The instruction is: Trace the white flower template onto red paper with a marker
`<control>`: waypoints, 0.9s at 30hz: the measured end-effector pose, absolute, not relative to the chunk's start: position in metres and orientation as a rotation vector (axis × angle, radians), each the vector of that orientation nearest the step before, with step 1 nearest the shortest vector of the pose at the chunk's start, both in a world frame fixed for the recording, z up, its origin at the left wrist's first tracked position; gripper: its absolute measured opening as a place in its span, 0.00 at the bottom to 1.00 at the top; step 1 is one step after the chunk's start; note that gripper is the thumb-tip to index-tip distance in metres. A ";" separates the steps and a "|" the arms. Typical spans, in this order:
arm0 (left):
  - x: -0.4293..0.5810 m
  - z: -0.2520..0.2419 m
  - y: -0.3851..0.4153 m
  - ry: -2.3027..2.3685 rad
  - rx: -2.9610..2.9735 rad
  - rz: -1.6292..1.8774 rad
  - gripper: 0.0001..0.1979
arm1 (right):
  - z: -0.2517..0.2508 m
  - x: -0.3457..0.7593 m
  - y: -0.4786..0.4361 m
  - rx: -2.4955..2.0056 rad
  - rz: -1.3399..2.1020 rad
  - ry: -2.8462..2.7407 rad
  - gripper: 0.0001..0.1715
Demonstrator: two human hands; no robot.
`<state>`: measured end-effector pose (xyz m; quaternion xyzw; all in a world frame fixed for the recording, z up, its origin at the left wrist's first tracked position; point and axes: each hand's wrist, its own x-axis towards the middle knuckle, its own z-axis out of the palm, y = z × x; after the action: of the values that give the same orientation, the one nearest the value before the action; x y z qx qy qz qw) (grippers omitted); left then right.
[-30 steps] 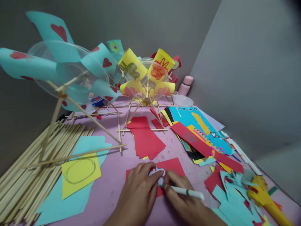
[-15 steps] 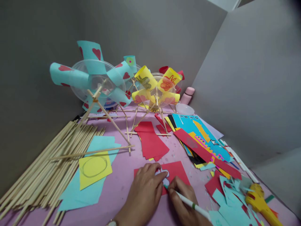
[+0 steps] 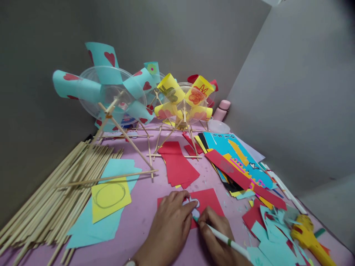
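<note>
"Grey walls (image 3: pixel 194 40) meet behind a pink worktop (image 3: pixel 133 236). What does the head view show in hand?"

"Tracing, I'd say. A white cut-out (image 3: pixel 195 213) lies on the red sheet (image 3: pixel 209 197); the left hand (image 3: pixel 173 218) presses it down, fingers close together, thumb across it, clamped on nothing I can see."

"And the right hand (image 3: pixel 215 229)?"

"Its fingers are clamped round a white marker (image 3: pixel 234 246), the green tip at the cut-out's near edge."

"What does the next move call for?"

"Steady pressure while the tip follows the outline. The left hand covers part of it, so I judge that hand must shift eventually."

"What's around the red sheet?"

"Beyond it, red papers (image 3: pixel 177 162), then a yellow-bladed wheel (image 3: pixel 196 94). Left of it, a yellow square (image 3: pixel 111 199) with a drawn circle, then wooden sticks (image 3: pixel 63 188). Right of it, blue scraps (image 3: pixel 277 240) and a yellow tool (image 3: pixel 310 236)."

"Anything in the way?"

"Not at the tip. The marker's rear end reaches toward the scraps and might brush them."
</note>
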<state>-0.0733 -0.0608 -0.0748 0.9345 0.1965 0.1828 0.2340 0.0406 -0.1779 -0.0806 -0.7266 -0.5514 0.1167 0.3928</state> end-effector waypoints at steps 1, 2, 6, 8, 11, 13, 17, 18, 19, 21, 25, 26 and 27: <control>-0.073 -0.075 -0.061 0.537 2.565 0.500 0.21 | -0.080 0.041 -0.178 -1.843 0.297 -1.401 0.13; -0.073 -0.075 -0.061 0.535 2.564 0.496 0.21 | -0.080 0.041 -0.178 -1.839 0.311 -1.400 0.12; -0.073 -0.075 -0.060 0.520 2.565 0.476 0.20 | -0.077 0.040 -0.174 -1.785 0.334 -1.386 0.11; -0.073 -0.075 -0.059 0.512 2.566 0.469 0.20 | -0.075 0.039 -0.172 -1.779 0.305 -1.367 0.11; -0.073 -0.075 -0.058 0.506 2.567 0.461 0.20 | -0.073 0.039 -0.169 -1.753 0.273 -1.370 0.11; -0.073 -0.076 -0.058 0.504 2.568 0.457 0.20 | -0.074 0.039 -0.168 -1.730 0.265 -1.377 0.11; -0.073 -0.076 -0.059 0.517 2.573 0.459 0.19 | -0.080 0.041 -0.173 -1.721 0.327 -1.339 0.10; -0.073 -0.077 -0.059 0.523 2.575 0.463 0.19 | -0.083 0.042 -0.175 -1.723 0.338 -1.304 0.11; -0.073 -0.077 -0.059 0.524 2.578 0.467 0.20 | -0.085 0.044 -0.177 -1.728 0.334 -1.253 0.11; -0.073 -0.077 -0.059 0.517 2.586 0.466 0.19 | -0.089 0.048 -0.179 -1.734 0.278 -1.097 0.12; -0.072 -0.078 -0.058 0.500 2.608 0.461 0.19 | -0.089 0.057 -0.179 -1.733 0.203 -0.855 0.11; -0.072 -0.079 -0.058 0.494 2.614 0.466 0.19 | -0.087 0.058 -0.178 -1.732 0.215 -0.851 0.11; -0.073 -0.080 -0.058 0.487 2.618 0.470 0.19 | -0.085 0.060 -0.177 -1.732 0.238 -0.863 0.11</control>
<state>-0.0726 -0.0576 -0.0796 0.9451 0.1756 0.1698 0.2168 0.0600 -0.1773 -0.0852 -0.7353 -0.3665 0.1011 0.5610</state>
